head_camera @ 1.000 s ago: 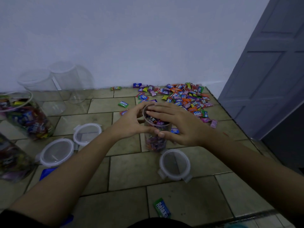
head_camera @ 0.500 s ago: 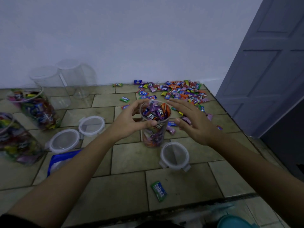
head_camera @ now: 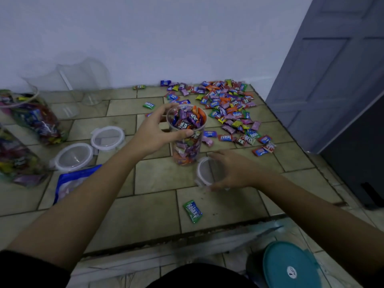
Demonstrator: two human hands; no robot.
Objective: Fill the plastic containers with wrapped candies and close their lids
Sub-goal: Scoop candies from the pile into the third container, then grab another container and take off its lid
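A clear plastic container (head_camera: 186, 150) heaped with wrapped candies stands upright on the tiled floor. My left hand (head_camera: 153, 132) grips its rim, thumb across the near side. Just in front of it lies a round clear lid (head_camera: 204, 172). My right hand (head_camera: 232, 170) reaches over that lid with fingers curled round its edges. A heap of loose wrapped candies (head_camera: 226, 104) is spread behind the container by the wall.
Two more lids (head_camera: 72, 156) (head_camera: 108, 138) lie at left. Two candy-filled containers (head_camera: 35, 119) (head_camera: 14, 161) and two empty ones (head_camera: 89, 84) stand further left. A blue bag (head_camera: 70, 181), a stray green candy (head_camera: 192, 210), a teal lid (head_camera: 291, 267) and a door (head_camera: 332, 69) are nearby.
My right hand left the container's top and dropped back to the lid in front of it. My left hand kept its grip on the rim. The view tilted down.
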